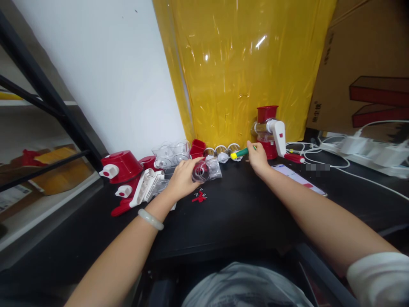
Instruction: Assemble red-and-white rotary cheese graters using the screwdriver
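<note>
Drum (200, 171), centre frame, is gripped by the left hand (182, 179), fingers curled round it, seemingly steadied against the table (243, 213). Just right, a screwdriver (242, 152) is clasped in the right hand (257, 158), beside the grater (270, 132).

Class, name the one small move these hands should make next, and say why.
Probably bring the screwdriver in the right hand over to the red drum gripped by the left hand: both are held, yet they are apart above the black table.
</note>
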A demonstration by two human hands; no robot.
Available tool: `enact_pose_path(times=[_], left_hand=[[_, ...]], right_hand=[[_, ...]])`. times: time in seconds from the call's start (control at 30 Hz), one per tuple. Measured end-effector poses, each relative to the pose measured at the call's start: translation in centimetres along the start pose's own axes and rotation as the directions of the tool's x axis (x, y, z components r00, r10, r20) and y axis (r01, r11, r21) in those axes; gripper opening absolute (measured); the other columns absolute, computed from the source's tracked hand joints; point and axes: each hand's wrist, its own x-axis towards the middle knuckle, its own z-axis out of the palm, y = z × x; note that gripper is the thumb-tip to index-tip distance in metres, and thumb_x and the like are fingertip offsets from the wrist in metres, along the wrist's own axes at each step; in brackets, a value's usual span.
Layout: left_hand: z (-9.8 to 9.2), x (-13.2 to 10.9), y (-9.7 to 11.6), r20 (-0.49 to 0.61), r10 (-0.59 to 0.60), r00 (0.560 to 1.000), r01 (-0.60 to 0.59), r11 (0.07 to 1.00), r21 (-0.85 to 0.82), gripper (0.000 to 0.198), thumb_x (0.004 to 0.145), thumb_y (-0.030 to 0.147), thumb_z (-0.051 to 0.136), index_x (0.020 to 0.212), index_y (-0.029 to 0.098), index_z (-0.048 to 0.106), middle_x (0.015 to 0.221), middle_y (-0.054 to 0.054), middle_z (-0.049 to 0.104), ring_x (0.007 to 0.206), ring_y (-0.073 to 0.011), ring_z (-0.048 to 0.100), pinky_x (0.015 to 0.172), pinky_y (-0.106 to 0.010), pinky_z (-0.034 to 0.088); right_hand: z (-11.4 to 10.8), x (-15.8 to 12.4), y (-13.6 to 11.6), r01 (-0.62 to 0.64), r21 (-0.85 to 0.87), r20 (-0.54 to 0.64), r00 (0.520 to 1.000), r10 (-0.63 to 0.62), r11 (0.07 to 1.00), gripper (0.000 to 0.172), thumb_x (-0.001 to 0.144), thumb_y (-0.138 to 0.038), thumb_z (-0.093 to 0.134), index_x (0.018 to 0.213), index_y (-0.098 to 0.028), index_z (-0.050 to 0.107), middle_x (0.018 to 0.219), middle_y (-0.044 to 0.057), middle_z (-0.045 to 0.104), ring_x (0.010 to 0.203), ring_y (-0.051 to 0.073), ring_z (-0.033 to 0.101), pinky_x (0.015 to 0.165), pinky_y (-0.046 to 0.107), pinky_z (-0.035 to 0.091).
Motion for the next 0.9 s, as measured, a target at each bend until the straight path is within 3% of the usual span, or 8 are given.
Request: enact_pose_path(times=[0.1, 0.2, 0.3, 0.53, 0.67, 0.9], left_hand=[[0.0, 0.0, 0.0, -0.002, 0.001, 1.0, -0.001, 1.0, -0.004, 0.081, 0.069, 0.024, 0.081, 0.139, 0.024, 0.042, 0.132, -0.009, 0.058, 0.118, -0.0315, 0.052, 0.1, -0.048, 0.043], [0.1, 0.0, -0.1, -0.004, 0.004, 1.0, -0.004, 1.0, -0.014, 0.082, 0.068, 0.024, 0.081, 0.14, 0.024, 0.041, 0.133, -0.009, 0.057, 0.121, -0.032, 0.051, 0.101, -0.048, 0.043], [0.1, 0.0, -0.2, -0.003, -0.001, 1.0, 0.001, 1.0, -0.014, 0.081, 0.069, 0.025, 0.081, 0.139, 0.024, 0.042, 0.132, -0.009, 0.058, 0.12, -0.0319, 0.052, 0.1, -0.048, 0.043], [0.1, 0.0, -0.2, -0.007, 0.005, 1.0, -0.006, 1.0, -0.014, 0.081, 0.069, 0.025, 0.081, 0.14, 0.024, 0.042, 0.132, -0.009, 0.058, 0.119, -0.0319, 0.052, 0.1, -0.048, 0.043], [0.1, 0.0, -0.1, -0.007, -0.003, 1.0, 0.003, 1.0, -0.012, 0.081, 0.069, 0.025, 0.081, 0.14, 0.025, 0.042, 0.131, -0.008, 0.058, 0.117, -0.0314, 0.052, 0.099, -0.048, 0.044], [0.1, 0.0, 0.0, 0.0, 0.0, 1.0, 0.0, 1.0, -0.012, 0.082, 0.068, 0.025, 0.081, 0.14, 0.025, 0.041, 0.132, -0.008, 0.058, 0.118, -0.031, 0.052, 0.099, -0.048, 0.044]], right_hand=[[-0.2, -0.1, -0.1, 0.005, -0.042, 0.05, 0.999, -0.003, 0.999, 0.033, 0.088, -0.056, 0.048, 0.079, -0.024, 0.046, 0.055, -0.005, 0.05, 0.048, 0.014, 0.052, 0.054, 0.028, 0.045], [-0.2, -0.3, -0.3, -0.029, -0.01, 0.098, 0.995, 0.03, 1.0, 0.024, 0.093, -0.041, 0.036, 0.078, -0.024, 0.045, 0.055, -0.003, 0.052, 0.044, 0.015, 0.054, 0.05, 0.028, 0.044], [-0.1, -0.5, -0.7, -0.071, 0.086, 0.099, 0.993, 0.063, 0.994, 0.016, 0.089, -0.026, 0.036, 0.081, -0.023, 0.05, 0.059, -0.003, 0.055, 0.046, 0.015, 0.057, 0.05, 0.027, 0.046], [0.1, -0.9, -1.5, -0.141, 0.2, 0.094, 0.988, 0.124, 0.97, 0.015, 0.086, -0.018, 0.038, 0.084, -0.021, 0.053, 0.059, -0.005, 0.054, 0.04, 0.011, 0.053, 0.043, 0.024, 0.044], [0.0, -0.6, -1.3, -0.109, 0.16, 0.092, 0.991, 0.095, 0.981, 0.01, 0.09, -0.026, 0.046, 0.082, -0.022, 0.05, 0.056, -0.006, 0.052, 0.04, 0.011, 0.053, 0.042, 0.023, 0.043], [-0.2, -0.7, -0.9, -0.006, 0.015, 0.071, 0.997, 0.005, 1.0, 0.032, 0.09, -0.051, 0.049, 0.075, -0.023, 0.046, 0.044, -0.008, 0.043, 0.033, 0.012, 0.046, 0.039, 0.024, 0.039]])
